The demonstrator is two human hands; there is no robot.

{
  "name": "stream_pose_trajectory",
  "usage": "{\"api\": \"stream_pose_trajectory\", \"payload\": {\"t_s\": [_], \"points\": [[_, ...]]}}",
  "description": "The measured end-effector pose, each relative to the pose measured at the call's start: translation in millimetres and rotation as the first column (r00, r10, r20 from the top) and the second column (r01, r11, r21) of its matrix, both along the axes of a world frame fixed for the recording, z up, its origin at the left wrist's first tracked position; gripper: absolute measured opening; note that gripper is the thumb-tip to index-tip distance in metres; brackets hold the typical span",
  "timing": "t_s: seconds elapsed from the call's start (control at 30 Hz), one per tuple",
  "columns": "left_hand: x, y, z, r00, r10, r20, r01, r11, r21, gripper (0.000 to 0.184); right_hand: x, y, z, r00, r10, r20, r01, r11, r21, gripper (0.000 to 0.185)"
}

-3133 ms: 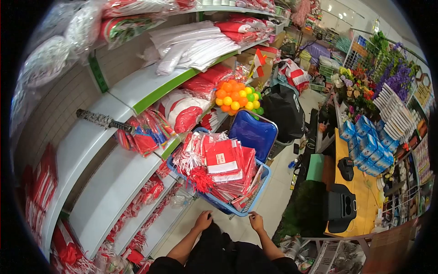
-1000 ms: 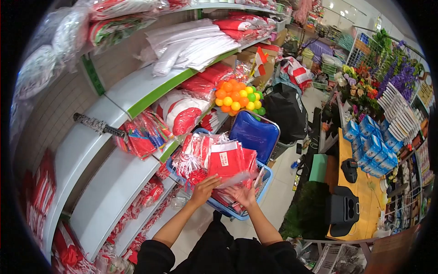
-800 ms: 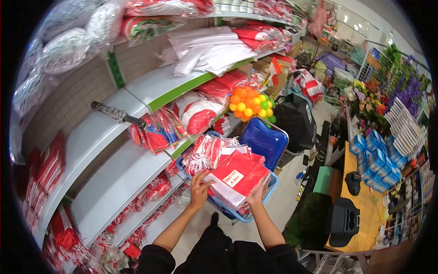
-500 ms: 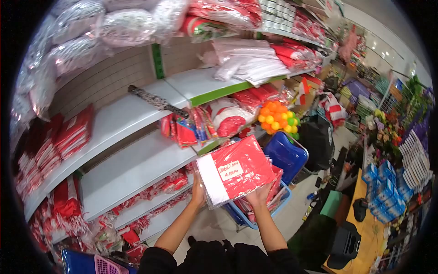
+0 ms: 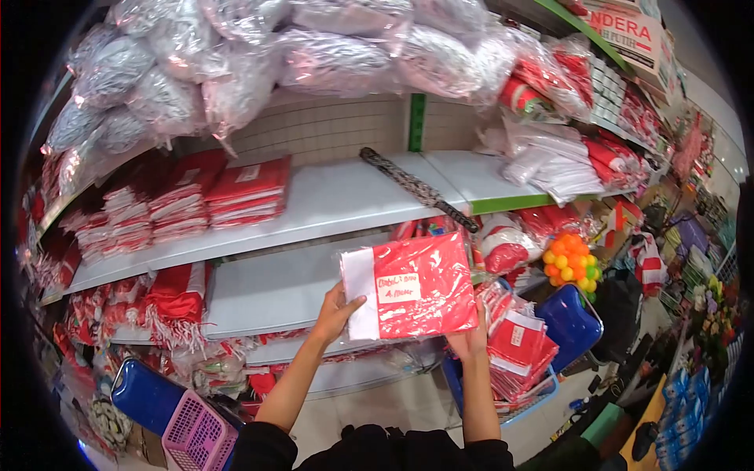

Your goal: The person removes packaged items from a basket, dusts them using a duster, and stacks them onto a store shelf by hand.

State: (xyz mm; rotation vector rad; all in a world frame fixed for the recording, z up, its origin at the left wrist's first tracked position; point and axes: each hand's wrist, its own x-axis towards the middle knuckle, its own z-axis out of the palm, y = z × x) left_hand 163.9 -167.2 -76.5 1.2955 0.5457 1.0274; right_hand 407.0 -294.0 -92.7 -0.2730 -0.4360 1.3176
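The left hand (image 5: 336, 314) is partly closed on the white end of a flat red-and-white packet (image 5: 428, 284), its thumb laid over the front near the lower corner and its other fingers partly hidden behind; the right hand (image 5: 469, 339) is more open, palm showing, and supports the lower right corner of the same packet, though most of its fingers are out of sight behind it; the packet is raised between the two hands, in front of the shelves and tilted so that its face shows, wrapped in shiny clear plastic and bearing a white label (image 5: 399, 289) with red handwriting (the lower line seems to read "4 meter"); just to the right of the right hand, and lower, a blue basket (image 5: 542, 395) holds more red-and-white packets (image 5: 518, 343), one with its own white label; a blue seat (image 5: 571, 315) is beside that basket, with a cluster of orange, yellow and green balls (image 5: 567, 261) above it; on the shelf (image 5: 334, 187) behind the packet are stacks of folded red packets (image 5: 250, 188) at the left, a dark patterned rod (image 5: 410, 185) lying aslant, and white plastic-wrapped bundles (image 5: 550, 163) farther right; at lower left, a pink basket (image 5: 203, 430) is next to another blue seat (image 5: 147, 392).
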Motion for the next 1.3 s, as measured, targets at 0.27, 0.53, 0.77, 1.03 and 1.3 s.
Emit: {"api": "stream_pose_trajectory", "payload": {"t_s": [0.27,0.53,0.77,1.03,1.3], "points": [[-87.5,87.2,41.9,0.983,0.167,0.079,-0.18,0.964,0.195,0.049,-34.7,59.8,66.9,0.38,-0.334,0.862,0.363,0.912,0.193,0.038],[-93.2,171.9,64.0,0.927,0.364,-0.091,-0.266,0.809,0.525,0.052,-31.8,132.3,136.1,-0.714,-0.268,0.647,0.477,0.49,0.73,0.046],[-79.9,163.7,60.1,0.875,0.482,-0.036,-0.393,0.753,0.527,0.055,11.3,184.8,101.9,-0.75,0.298,0.59,0.645,0.526,0.555,0.055],[-71.1,154.4,58.5,0.813,0.58,-0.046,-0.49,0.725,0.485,0.048,19.4,178.8,20.5,-0.355,-0.348,0.868,0.739,0.464,0.488,0.039],[-75.7,140.7,70.8,0.839,0.523,-0.151,-0.435,0.811,0.39,0.043,-129.9,102.7,-47.1,-0.18,-0.277,0.944,0.26,0.912,0.317,0.034]]}}
